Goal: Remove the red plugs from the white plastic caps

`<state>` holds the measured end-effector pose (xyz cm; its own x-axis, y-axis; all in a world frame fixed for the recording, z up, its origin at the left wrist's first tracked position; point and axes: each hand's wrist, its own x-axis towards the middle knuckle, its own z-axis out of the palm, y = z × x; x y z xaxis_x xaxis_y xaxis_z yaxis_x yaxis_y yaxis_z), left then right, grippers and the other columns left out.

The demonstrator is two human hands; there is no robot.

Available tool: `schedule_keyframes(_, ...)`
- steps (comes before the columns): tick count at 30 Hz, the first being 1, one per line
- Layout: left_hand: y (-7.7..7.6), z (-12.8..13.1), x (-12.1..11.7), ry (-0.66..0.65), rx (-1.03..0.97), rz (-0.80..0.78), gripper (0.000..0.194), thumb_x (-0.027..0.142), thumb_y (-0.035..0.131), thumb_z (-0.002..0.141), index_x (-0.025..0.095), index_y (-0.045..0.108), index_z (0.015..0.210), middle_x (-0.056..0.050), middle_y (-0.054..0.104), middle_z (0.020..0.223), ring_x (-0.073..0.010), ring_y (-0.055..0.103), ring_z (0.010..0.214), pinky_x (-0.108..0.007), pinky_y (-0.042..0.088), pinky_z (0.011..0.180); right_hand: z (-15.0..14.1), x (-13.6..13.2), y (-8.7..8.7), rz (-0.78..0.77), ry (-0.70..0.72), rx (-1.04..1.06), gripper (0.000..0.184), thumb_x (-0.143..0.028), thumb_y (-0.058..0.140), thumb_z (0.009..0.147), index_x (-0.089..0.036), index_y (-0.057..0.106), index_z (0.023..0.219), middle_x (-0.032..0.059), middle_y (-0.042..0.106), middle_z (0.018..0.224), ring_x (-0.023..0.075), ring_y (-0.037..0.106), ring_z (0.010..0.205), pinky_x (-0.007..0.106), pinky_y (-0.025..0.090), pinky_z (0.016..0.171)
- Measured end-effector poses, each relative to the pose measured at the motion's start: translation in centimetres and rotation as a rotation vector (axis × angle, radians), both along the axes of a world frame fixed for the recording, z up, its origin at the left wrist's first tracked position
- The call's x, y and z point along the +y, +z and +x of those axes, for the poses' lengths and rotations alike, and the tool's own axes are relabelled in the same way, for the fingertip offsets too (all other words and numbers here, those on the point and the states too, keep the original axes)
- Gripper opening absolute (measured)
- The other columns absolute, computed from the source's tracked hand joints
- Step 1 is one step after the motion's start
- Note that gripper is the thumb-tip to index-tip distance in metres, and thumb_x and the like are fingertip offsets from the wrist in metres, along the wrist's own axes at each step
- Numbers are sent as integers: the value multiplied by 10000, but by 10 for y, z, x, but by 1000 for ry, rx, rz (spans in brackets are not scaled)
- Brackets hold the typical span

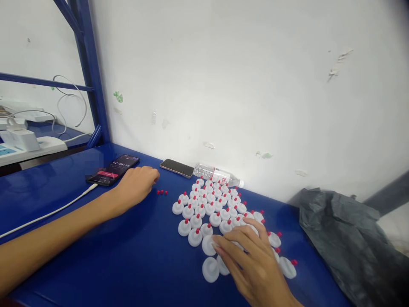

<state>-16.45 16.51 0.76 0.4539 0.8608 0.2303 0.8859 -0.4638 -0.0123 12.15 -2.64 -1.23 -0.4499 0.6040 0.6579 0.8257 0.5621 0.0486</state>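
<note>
On the blue table many white nozzle caps [184,227] stand in a cluster, most topped with a small red tip cap [187,221]. My right hand [255,256] is over the near right part of the cluster. Its thumb and forefinger pinch the top of one white cap [208,246], and the fingertips hide whether a red tip sits there. A white cap without a red tip [211,270] lies just nearer. My left hand [137,183] rests with curled fingers beside several loose red tip caps [162,192]; what its fingers hold, if anything, is hidden.
A phone with a running timer [111,169] and white cable [51,217] lies left. A second phone [177,167] and a clear bottle [217,175] lie along the wall. A dark plastic bag [348,238] covers the right edge. A blue metal frame [92,72] rises behind.
</note>
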Motion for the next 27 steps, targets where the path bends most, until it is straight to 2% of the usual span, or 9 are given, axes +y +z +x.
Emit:
schedule_keyframes(6, 0, -1, -6, 49, 69, -28, 204, 49, 459, 888, 152, 636, 884, -139, 681, 907, -278, 623, 781, -313, 323, 632, 0, 3, -2, -41, 17, 17, 154, -159, 605, 936, -224, 685, 1050, -46, 700, 852, 159, 642, 791, 408, 307, 1045)
schedule_keyframes(12, -3, -1, -8, 21, 74, -54, 209, 44, 474, 861, 171, 640, 859, -112, 675, 886, -266, 602, 777, -316, 279, 604, 0, 4, -3, -25, -5, 30, 127, -208, 600, 955, -249, 692, 1031, -67, 660, 769, 148, 622, 738, 398, 321, 1033)
schedule_keyframes(21, -8, -2, -5, -20, 36, -73, 190, 86, 512, 860, 194, 668, 860, -95, 670, 869, -266, 601, 770, -315, 305, 608, -4, 5, -4, -18, -19, 32, 109, -240, 604, 953, -264, 708, 973, -71, 656, 724, 140, 629, 708, 402, 431, 953)
schedule_keyframes(27, -8, -1, -5, -37, 31, -91, 204, 93, 523, 845, 197, 693, 886, -95, 683, 896, -255, 614, 778, -311, 344, 612, -2, 6, -5, -45, -26, 39, 113, -200, 611, 929, -251, 704, 967, -57, 662, 754, 146, 621, 728, 409, 420, 966)
